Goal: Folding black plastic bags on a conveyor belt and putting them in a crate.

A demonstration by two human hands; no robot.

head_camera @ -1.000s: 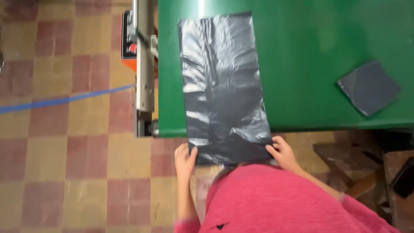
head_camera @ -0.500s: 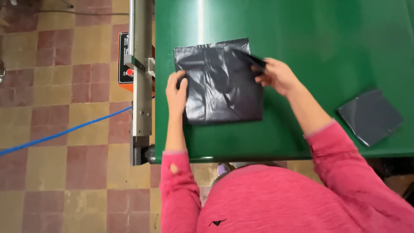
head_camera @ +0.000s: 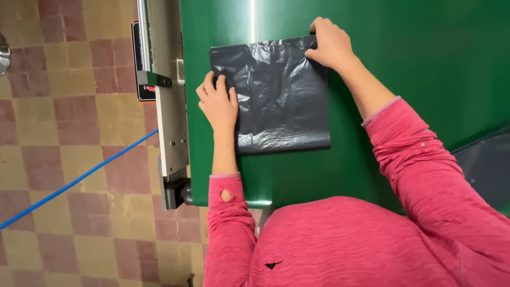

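A dark grey plastic bag, folded in half into a rough square, lies flat on the green table. My left hand rests palm down on the bag's left side, fingers spread, pressing it to the table. My right hand sits at the bag's far right corner, its fingers curled onto the upper edge. Both arms wear pink sleeves.
A grey metal machine with a red panel is fixed along the table's left edge. Part of another dark folded bag shows at the right, behind my right arm. A blue line crosses the chequered tile floor on the left.
The bag lay full length with both hands at its near end; it was folded over away from me. Both hands now press the folded bag flat.
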